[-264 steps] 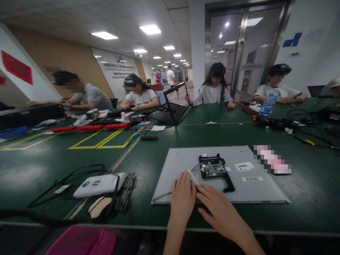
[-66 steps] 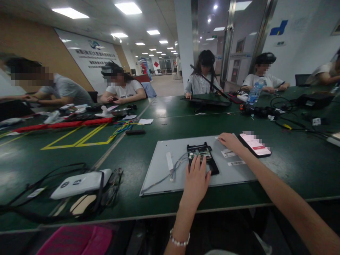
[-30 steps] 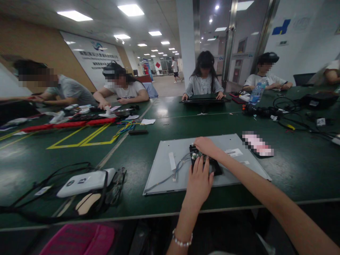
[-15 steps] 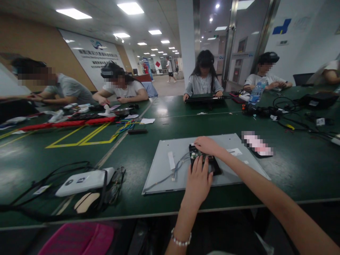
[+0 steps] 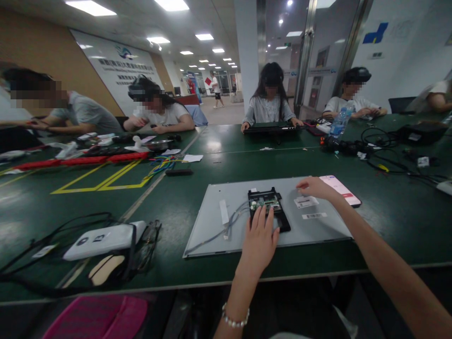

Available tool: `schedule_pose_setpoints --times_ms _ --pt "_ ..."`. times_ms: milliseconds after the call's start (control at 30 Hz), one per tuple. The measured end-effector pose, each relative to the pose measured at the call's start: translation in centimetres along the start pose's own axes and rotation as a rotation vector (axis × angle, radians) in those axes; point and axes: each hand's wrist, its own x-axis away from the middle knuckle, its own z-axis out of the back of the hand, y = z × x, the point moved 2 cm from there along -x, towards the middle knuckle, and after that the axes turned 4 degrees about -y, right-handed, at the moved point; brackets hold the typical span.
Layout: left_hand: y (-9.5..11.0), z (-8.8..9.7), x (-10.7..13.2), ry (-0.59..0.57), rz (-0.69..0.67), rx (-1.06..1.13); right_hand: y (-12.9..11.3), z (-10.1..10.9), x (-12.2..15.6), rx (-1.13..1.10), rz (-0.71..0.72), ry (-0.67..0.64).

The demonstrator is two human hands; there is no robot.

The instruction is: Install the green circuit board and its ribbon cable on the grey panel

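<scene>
At the bottom centre of the view, a beaded bracelet (image 5: 236, 321) circles the wrist of the left hand (image 5: 259, 240), whose fingers are loosely spread and seem to rest on the near part of a circuit board (image 5: 276, 204). The board sits in a black holder (image 5: 284, 221) on a grey panel (image 5: 302, 230), right of lower centre, the panel's long axis running left to right. The holder's longer direction slants from upper left to lower right. It lies directly under and ahead of the left fingers, but well left of the right hand (image 5: 314, 187), so the left is nearer. The right fingers are bent together above a paper label (image 5: 305, 202); whether they pinch anything, I cannot tell. A phone (image 5: 344, 189) lies beyond.
</scene>
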Motion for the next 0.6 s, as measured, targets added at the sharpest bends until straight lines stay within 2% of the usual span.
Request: schedule_pose_setpoints --times_ms 100,233,433,600 --pt "0.0 0.0 0.0 -0.008 0.001 -0.009 0.5 0.1 0.6 -0.059 -0.003 -0.091" --pt "0.1 0.0 -0.1 -0.008 -0.004 -0.006 -0.1 0.1 1.0 -0.085 -0.002 -0.182" --pt "0.1 0.2 -0.1 -0.001 -0.021 -0.008 -0.6 0.1 1.1 -0.099 -0.023 -0.186" --pt "0.1 0.2 -0.2 0.0 -0.019 -0.022 -1.7 0.1 1.5 -0.367 -0.015 -0.206"
